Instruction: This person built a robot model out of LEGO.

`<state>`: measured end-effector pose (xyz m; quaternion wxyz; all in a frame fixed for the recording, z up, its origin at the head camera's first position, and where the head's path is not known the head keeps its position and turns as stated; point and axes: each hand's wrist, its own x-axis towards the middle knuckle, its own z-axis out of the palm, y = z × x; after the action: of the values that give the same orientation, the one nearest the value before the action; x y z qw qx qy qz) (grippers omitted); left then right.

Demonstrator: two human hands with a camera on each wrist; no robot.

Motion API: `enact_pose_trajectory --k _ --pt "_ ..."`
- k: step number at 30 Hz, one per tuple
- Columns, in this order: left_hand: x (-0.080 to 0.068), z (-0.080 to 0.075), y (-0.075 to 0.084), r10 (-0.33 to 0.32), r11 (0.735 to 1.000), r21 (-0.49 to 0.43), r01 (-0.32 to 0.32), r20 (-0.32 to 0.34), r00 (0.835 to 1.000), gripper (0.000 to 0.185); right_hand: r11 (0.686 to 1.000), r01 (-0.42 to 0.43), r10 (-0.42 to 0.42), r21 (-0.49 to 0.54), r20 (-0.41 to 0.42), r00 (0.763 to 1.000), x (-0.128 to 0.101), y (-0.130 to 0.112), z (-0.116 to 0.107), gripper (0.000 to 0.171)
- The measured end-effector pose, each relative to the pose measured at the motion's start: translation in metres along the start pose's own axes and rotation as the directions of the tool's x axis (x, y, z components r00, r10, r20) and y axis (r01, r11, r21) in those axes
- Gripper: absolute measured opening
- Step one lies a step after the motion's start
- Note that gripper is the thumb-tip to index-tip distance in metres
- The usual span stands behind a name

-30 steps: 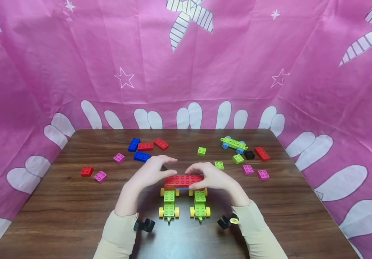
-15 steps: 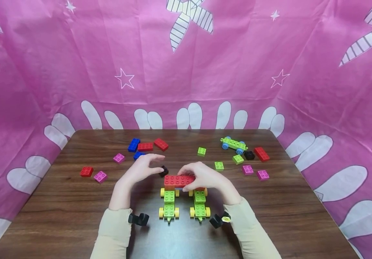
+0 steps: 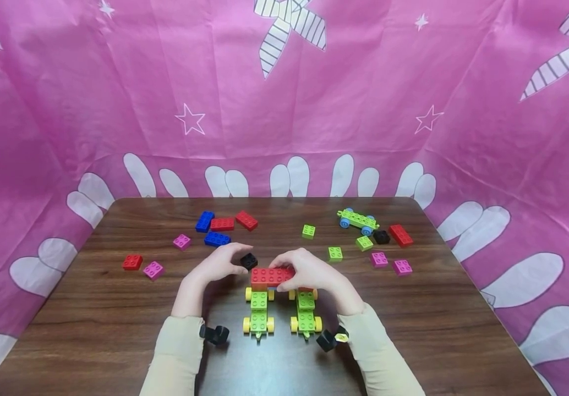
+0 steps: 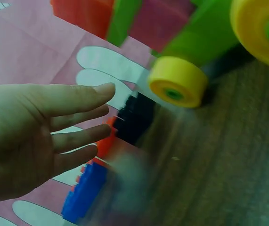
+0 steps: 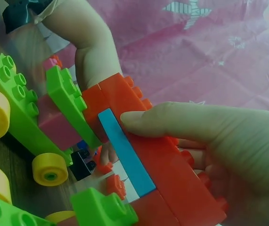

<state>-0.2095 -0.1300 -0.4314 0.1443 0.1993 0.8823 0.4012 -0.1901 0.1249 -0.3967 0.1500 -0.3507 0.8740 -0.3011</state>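
My right hand (image 3: 310, 269) grips a long red brick (image 3: 263, 279) from above, its thumb along the near side and its fingers behind. That red bridge lies across two green wheeled bases (image 3: 258, 323) with yellow wheels, standing side by side. Under the red, the right wrist view shows a blue brick (image 5: 127, 153) and a pink brick (image 5: 59, 125). To the left, my left hand (image 3: 219, 265) is held with fingers apart and relaxed beside a small black brick (image 3: 249, 261). Nothing is between its fingers in the left wrist view.
Blue bricks (image 3: 217, 238) and red bricks (image 3: 222, 224) lie at the back left. Pink bricks (image 3: 153, 270) are scattered farther left. On the right are a green wheeled base (image 3: 357, 219) with blue wheels, small green bricks (image 3: 335, 253), another black brick (image 3: 381, 237) and more pieces.
My left hand has moved left off the red brick, uncovering the black brick, which now sits at a different angle. My right hand has slid left along the red brick.
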Motion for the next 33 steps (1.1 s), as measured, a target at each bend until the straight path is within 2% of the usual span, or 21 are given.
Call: enact_pose_trajectory --k 10,24,33 --pt "0.009 0.009 -0.014 -0.002 1.000 0.003 0.002 -0.014 1.000 0.058 1.000 -0.008 0.008 0.006 -0.026 1.000 -0.002 0.000 0.002 0.039" --pt "0.016 0.018 -0.019 -0.021 0.997 0.071 0.022 -0.013 1.000 0.054 1.000 0.026 -0.026 0.011 -0.036 0.999 -0.001 0.003 0.003 0.038" --pt "0.018 0.019 -0.019 0.002 0.994 0.112 0.002 -0.030 1.000 0.050 0.999 0.035 -0.035 0.012 -0.038 0.999 -0.001 0.001 0.002 0.039"
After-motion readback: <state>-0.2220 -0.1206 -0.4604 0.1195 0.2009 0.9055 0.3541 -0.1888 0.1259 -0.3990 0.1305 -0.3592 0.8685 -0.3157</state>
